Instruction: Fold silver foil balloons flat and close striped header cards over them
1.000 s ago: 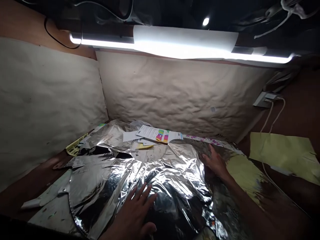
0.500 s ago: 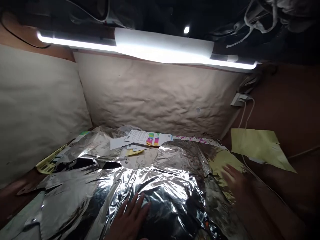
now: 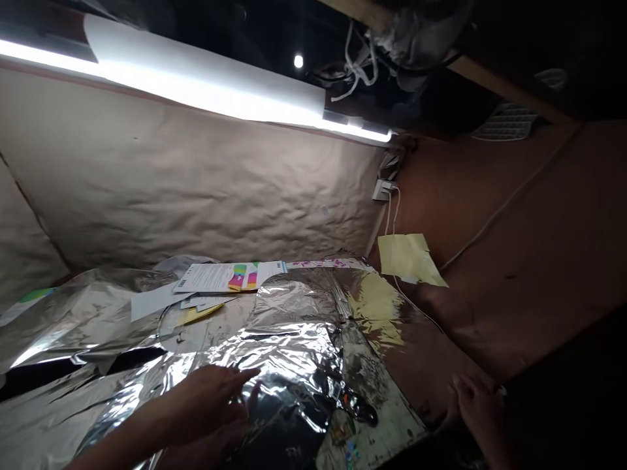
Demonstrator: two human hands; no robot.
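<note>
Foil sheet (image 3: 294, 359): crumpled, shiny, across lower left and centre
Left hand (image 3: 206, 398): over the foil, lower centre-left; fingers open, extended
Right hand (image 3: 477, 405): dim lower right; cannot tell whether fingers grip
Printed papers (image 3: 208, 279): piled beyond, centre-left
Back wall (image 3: 196, 176): wrinkled beige covering
Tube light (image 3: 360, 132): glowing, upper left to centre
Wall outlet (image 3: 382, 190): corded, right of centre

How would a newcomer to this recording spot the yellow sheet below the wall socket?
Follow the bright tube light to its right end, then drop to the white socket. Below it, where two pale cords run down, is the yellow sheet. Its mostly straight edges set it apart from the ragged yellow patch lower left.
</note>
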